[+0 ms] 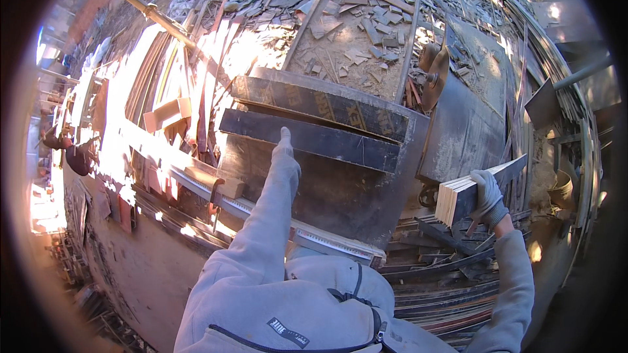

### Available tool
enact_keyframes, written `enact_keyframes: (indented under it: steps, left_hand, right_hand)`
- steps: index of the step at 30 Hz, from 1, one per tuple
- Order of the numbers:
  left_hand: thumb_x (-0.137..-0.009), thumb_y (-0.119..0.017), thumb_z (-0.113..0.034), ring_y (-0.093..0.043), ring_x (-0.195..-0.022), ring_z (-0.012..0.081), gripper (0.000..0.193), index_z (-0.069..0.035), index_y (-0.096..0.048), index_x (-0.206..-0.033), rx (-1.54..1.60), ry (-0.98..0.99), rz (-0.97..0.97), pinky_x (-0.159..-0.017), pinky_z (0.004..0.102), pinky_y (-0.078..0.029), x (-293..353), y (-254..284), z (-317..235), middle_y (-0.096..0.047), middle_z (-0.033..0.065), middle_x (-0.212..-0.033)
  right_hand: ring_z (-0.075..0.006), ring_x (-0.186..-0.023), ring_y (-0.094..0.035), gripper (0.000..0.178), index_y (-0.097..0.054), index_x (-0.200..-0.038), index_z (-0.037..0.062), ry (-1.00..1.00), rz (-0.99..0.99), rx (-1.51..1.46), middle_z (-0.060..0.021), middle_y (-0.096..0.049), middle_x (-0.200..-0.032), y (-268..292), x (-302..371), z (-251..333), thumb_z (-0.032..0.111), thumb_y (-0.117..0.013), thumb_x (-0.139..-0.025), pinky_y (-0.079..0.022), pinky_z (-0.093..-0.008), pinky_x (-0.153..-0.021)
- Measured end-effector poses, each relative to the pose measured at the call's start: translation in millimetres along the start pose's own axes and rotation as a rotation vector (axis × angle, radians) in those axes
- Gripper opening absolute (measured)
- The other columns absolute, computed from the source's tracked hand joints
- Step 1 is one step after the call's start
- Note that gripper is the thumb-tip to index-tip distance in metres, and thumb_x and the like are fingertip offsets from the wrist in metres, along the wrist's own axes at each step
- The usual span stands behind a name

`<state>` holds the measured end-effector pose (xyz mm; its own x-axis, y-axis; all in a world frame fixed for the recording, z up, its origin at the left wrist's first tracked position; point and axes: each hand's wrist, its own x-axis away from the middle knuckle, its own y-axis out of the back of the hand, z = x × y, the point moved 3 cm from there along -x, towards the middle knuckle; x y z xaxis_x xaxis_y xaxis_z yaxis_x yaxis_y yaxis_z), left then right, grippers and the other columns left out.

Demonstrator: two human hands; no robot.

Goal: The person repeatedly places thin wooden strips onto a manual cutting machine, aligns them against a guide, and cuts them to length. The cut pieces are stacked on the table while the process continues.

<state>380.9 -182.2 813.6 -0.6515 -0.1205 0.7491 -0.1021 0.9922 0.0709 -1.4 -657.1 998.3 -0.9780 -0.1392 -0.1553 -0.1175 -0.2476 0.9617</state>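
My right hand, in a grey work glove, is wrapped round a stack of plywood strips. Their pale layered ends face me, and the dark face shows along the side; the stack is held tilted at the right of the saw table. My left hand, gloved too, reaches forward with a finger stretched out on a dark plywood strip. Its other fingers are partly hidden. Just beyond lies another plywood strip with yellowish printing. Both strips rest on a dark flat table.
A ruled metal rail runs along the table's near edge, with a wood block and a clamp at left. Offcuts litter the ground beyond. A dark metal housing stands right; long strips lie below. Another person is far left.
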Motion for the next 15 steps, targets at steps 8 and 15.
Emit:
enact_keyframes:
  steps: [8,15]
  left_hand:
    - [-0.103,-0.064,-0.072,-0.067,-0.131,0.0342,0.096,0.006,-0.054,-0.158,0.075,0.069,0.048,-0.104,0.0508,-0.057,-16.0,-24.2,-15.2,-0.061,0.0225,-0.157]
    - [-0.109,-0.073,-0.038,-0.071,-0.127,0.0315,0.052,0.0,-0.065,-0.143,-0.081,-0.04,0.445,-0.106,0.0485,-0.06,152.4,-32.4,1.9,-0.069,0.0196,-0.143]
  right_hand:
    - [-0.0493,-0.122,-0.059,0.105,-0.041,-0.147,0.007,0.02,-0.006,-0.007,-0.0242,-0.058,-0.13,-3.8,-2.3,0.6,0.006,-0.083,-0.051,-0.049,-0.0563,-0.107]
    - [-0.0472,-0.116,-0.06,0.095,-0.043,-0.142,0.01,0.008,0.033,-0.015,-0.0219,-0.058,-0.127,-2.4,-6.6,3.7,0.014,-0.086,-0.057,-0.049,-0.0552,-0.103]
